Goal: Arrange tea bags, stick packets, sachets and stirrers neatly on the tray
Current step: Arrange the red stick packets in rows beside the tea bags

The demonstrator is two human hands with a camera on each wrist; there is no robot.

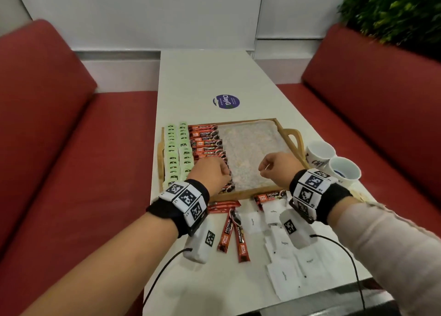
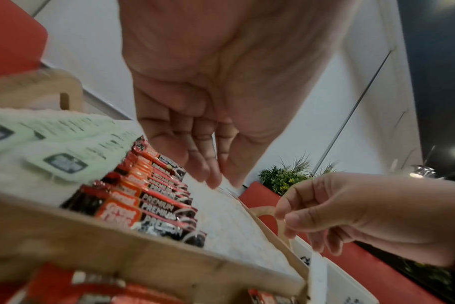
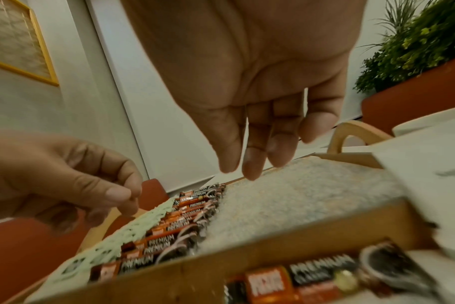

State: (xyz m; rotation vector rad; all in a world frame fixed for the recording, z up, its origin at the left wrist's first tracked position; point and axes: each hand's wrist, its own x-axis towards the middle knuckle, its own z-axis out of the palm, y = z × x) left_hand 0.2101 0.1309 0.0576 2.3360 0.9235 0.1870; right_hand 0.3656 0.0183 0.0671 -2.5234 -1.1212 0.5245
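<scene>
A wooden tray [image 1: 248, 191] with a pale liner [image 3: 299, 195] lies on the white table. Two columns of green tea bags [image 1: 177, 148] fill its left side, with a column of red stick packets [image 1: 206, 141] beside them. My left hand [image 1: 212, 174] hovers over the near end of the stick column, its fingers [image 2: 216, 176] hanging down and holding nothing. My right hand [image 1: 276, 170] hovers over the bare liner, its fingers [image 3: 252, 160] relaxed and holding nothing. Loose stick packets [image 1: 232, 234] and white sugar sachets [image 1: 284, 244] lie on the table in front of the tray.
Two white cups [image 1: 319, 152] stand just right of the tray's handle. A round blue sticker [image 1: 226, 102] marks the table beyond the tray. Red benches [image 1: 59, 124] flank the narrow table, and a green plant [image 1: 393, 10] sits at the back right.
</scene>
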